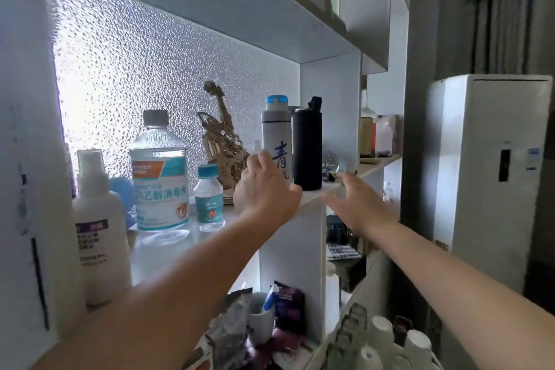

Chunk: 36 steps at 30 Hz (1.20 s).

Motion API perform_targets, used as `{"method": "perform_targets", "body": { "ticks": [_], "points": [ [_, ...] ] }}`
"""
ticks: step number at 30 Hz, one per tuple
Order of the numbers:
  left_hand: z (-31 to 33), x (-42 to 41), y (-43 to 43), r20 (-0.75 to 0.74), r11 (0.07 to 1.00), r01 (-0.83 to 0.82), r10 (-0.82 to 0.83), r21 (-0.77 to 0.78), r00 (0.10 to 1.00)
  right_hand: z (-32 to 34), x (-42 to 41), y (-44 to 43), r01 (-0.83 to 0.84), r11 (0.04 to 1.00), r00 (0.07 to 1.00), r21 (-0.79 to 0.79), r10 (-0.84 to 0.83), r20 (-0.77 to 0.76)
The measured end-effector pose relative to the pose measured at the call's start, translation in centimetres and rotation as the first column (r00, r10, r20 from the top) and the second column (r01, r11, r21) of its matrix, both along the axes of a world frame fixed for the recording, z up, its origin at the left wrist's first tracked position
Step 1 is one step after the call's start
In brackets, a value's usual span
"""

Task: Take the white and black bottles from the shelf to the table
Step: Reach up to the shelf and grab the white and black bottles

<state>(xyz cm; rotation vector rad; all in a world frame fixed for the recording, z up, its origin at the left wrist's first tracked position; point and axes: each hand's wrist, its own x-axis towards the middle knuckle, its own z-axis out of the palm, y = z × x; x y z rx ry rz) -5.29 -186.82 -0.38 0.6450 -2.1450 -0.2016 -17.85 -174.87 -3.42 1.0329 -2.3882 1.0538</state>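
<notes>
A white bottle (276, 135) with a blue cap and blue characters stands upright on the white shelf (312, 198), near its right end. A black bottle (307, 144) with a loop on its lid stands right beside it, on its right. My left hand (264, 189) is stretched out in front of the white bottle's lower part, fingers spread, thumb below; it holds nothing. My right hand (354, 201) reaches toward the shelf edge just right of and below the black bottle, open and blurred.
On the same shelf stand a wooden violin model (223, 141), a small water bottle (209, 198), a large clear disinfectant bottle (160, 174) and a white spray bottle (99, 228). A glass ball (330, 164) sits right of the black bottle. Cluttered items fill the lower shelf; a white air conditioner (489, 174) stands right.
</notes>
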Motion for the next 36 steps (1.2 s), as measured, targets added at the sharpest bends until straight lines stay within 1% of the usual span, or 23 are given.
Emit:
{"method": "perform_targets", "body": {
  "ticks": [2, 4, 11, 14, 17, 20, 22, 24, 26, 29, 36],
  "points": [
    [-0.1, -1.1, -0.5, 0.006, 1.0, -0.023, 0.023, -0.005, 1.0, 0.0, -1.3, -0.8, -0.015, 0.998, 0.999, -0.059, 0.018, 0.042],
    [0.0, -2.3, -1.0, -0.02, 1.0, -0.024, 0.025, 0.018, 0.999, 0.1, -2.5, -1.6, -0.02, 0.996, 0.998, -0.084, 0.025, 0.061],
    [0.8, -6.0, -2.4, -0.157, 0.984, -0.02, 0.049, 0.179, 0.986, 0.7, -6.4, -4.1, -0.024, 0.992, 0.996, -0.121, 0.034, 0.08],
    [1.3, -6.9, -3.1, -0.152, 0.964, -0.032, 0.075, 0.265, 0.986, 1.0, -7.6, -5.2, -0.034, 0.989, 0.996, -0.146, 0.045, 0.076],
    [1.6, -7.6, -3.7, -0.13, 0.951, -0.037, 0.081, 0.308, 0.988, 1.5, -8.6, -6.4, -0.033, 0.981, 0.992, -0.193, 0.056, 0.114],
    [1.4, -8.4, -4.0, -0.147, 0.955, 0.0, 0.046, 0.297, 0.988, 1.8, -9.6, -7.6, -0.039, 0.963, 0.986, -0.267, 0.081, 0.146],
    [1.3, -8.8, -4.3, -0.169, 0.961, 0.016, 0.032, 0.277, 0.985, 1.9, -10.2, -8.4, -0.045, 0.959, 0.982, -0.281, 0.095, 0.166],
    [1.0, -8.9, -4.8, -0.184, 0.955, 0.019, 0.038, 0.295, 0.982, 1.9, -10.8, -9.1, -0.059, 0.953, 0.976, -0.297, 0.117, 0.182],
    [0.7, -8.9, -5.0, -0.21, 0.949, 0.022, 0.047, 0.314, 0.977, 1.8, -11.3, -9.8, -0.1, 0.934, 0.966, -0.342, 0.173, 0.191],
    [0.5, -9.0, -4.9, -0.242, 0.964, 0.03, 0.036, 0.264, 0.969, 1.6, -11.6, -10.5, -0.144, 0.908, 0.957, -0.394, 0.229, 0.177],
    [0.1, -9.0, -4.8, -0.22, 0.973, 0.004, 0.048, 0.231, 0.974, 1.1, -12.1, -11.6, -0.185, 0.87, 0.943, -0.457, 0.288, 0.165]
  ]
}}
